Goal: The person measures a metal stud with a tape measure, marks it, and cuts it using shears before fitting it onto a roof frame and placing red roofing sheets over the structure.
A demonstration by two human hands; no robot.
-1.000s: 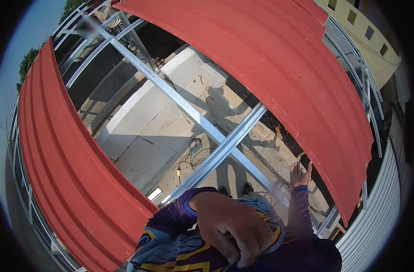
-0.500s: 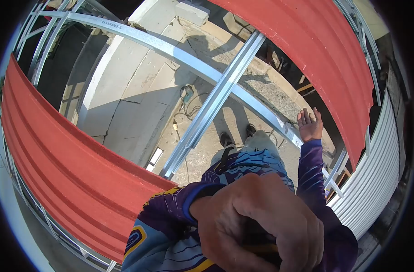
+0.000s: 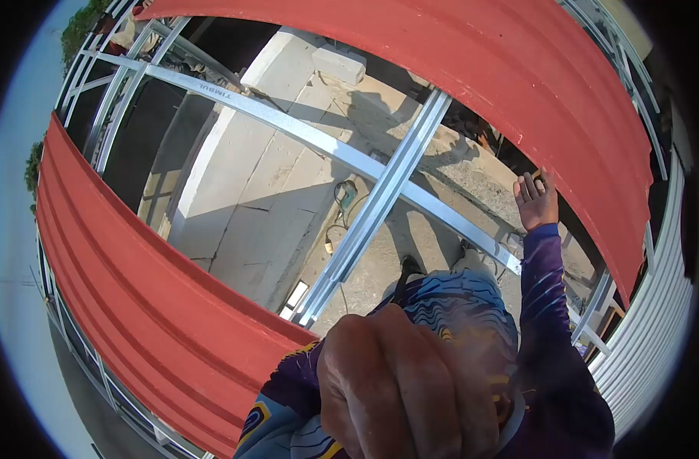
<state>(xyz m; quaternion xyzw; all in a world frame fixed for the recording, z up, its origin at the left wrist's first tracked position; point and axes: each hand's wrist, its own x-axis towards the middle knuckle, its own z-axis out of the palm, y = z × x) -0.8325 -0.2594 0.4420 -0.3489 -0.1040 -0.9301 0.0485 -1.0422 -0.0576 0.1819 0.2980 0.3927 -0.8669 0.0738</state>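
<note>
Close to the camera at the bottom, my left hand (image 3: 407, 386) is closed, its knuckles and bent fingers towards the lens; anything inside it is hidden. At the right, my right hand (image 3: 537, 203) is raised on an outstretched purple-sleeved arm, palm showing and fingers apart. Its fingertips reach the lower edge of the upper red roofing sheet (image 3: 510, 76); whether they press on it I cannot tell. Left of that hand, a long metal beam (image 3: 288, 126) crosses under a double metal channel (image 3: 388, 195). Another red ribbed sheet (image 3: 158, 283) lies at the left.
Below the frame are a pale block wall (image 3: 250, 183), a loose block (image 3: 339, 64) and a green power tool (image 3: 344, 193) with a cable on the concrete floor. Corrugated grey sheeting (image 3: 655, 329) stands at the right. Thin metal framing (image 3: 108, 115) runs along the upper left.
The view has shifted, with the frame and sheets lower and further right. My left hand has turned its knuckles to the camera. My right hand is now at the upper red sheet's edge.
</note>
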